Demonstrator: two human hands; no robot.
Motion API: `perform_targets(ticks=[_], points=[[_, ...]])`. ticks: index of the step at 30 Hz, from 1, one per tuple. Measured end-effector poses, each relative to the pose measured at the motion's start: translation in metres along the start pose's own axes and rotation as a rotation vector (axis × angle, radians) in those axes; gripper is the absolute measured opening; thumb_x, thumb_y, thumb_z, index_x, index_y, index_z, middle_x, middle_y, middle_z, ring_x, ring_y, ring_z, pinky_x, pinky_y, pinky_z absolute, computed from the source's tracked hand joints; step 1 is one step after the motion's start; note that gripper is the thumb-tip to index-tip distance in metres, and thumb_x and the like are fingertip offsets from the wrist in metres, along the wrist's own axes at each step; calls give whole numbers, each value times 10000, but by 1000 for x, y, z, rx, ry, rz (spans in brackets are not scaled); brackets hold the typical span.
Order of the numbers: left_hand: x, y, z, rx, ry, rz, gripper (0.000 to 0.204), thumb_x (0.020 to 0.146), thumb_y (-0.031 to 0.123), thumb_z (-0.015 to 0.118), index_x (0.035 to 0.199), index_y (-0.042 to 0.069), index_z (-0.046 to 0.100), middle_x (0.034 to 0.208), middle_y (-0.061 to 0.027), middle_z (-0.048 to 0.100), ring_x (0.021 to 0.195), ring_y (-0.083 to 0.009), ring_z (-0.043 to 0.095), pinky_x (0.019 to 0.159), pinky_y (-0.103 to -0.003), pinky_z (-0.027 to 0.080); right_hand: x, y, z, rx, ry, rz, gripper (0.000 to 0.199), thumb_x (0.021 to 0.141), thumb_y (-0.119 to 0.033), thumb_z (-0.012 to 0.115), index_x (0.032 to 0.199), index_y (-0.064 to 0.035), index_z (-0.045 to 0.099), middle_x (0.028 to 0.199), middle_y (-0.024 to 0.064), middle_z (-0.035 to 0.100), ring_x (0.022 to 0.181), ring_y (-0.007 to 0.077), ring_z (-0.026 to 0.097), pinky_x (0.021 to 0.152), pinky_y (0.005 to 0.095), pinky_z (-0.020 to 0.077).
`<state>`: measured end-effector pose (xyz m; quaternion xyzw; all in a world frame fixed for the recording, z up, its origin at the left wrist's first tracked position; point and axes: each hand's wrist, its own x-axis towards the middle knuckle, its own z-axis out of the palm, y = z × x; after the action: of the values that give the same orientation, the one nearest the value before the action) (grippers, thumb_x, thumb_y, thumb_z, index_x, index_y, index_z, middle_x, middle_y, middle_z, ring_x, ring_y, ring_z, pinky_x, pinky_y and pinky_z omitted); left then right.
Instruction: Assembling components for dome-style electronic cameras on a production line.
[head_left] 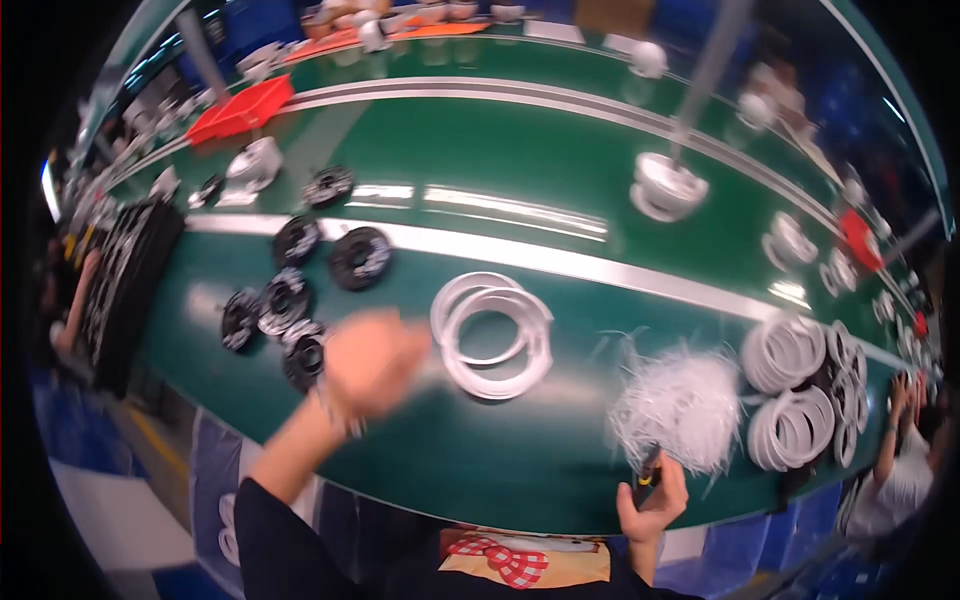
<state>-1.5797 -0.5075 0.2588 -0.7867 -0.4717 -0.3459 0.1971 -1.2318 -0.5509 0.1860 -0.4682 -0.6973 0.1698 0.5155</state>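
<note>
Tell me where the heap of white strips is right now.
In the head view, the heap lies right of centre on the green table, left of the stacked white rings and just beyond the right hand.

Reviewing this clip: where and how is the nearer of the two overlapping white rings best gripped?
Probably by the right-hand part of its band, pinched across inner and outer edges, coming from the right. The nearer white ring looks to lie roughly flat with an open middle, and that side sits clear of the farther white ring, which it overlaps.
</note>
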Motion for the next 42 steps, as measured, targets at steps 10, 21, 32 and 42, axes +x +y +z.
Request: perform_targets(ticks=[10, 21, 32, 42], points=[[-2, -297, 86, 421, -649, -587, 410, 659, 78, 537, 1064, 26, 504, 1021, -184, 563, 966, -324, 536, 831, -407, 441, 11, -18, 20, -20, -38, -21, 494, 520, -27, 620, 998, 65, 536, 806, 135, 541, 697, 229, 512, 657, 288, 417], [-51, -351, 20, 488, -406, -714, 441, 583, 68, 702, 996, 88, 547, 947, -150, 587, 897, -334, 556, 775, -404, 456, 17, -31, 34, -40, -172, 25, 497, 530, -76, 732, 998, 13, 591, 878, 122, 597, 758, 206, 587, 681, 271, 472], [-191, -332, -155, 864, -640, -1293, 225, 795, 84, 433, 932, 48, 608, 1025, -175, 580, 953, -320, 565, 777, -415, 482, 9, -38, 69, -155, -631, -212, 522, 495, -90, 715, 994, -6, 589, 880, 118, 570, 773, 277, 526, 714, 348, 423], [-242, -293, -161, 402, -359, -1039, 385, 594, 120, 645, 977, 97, 610, 915, -143, 615, 873, -306, 585, 778, -370, 466, 5, -35, 90, -147, -696, -315, 529, 512, -110, 698, 1013, 2, 572, 885, 133, 552, 797, 301, 495, 729, 375, 400]])
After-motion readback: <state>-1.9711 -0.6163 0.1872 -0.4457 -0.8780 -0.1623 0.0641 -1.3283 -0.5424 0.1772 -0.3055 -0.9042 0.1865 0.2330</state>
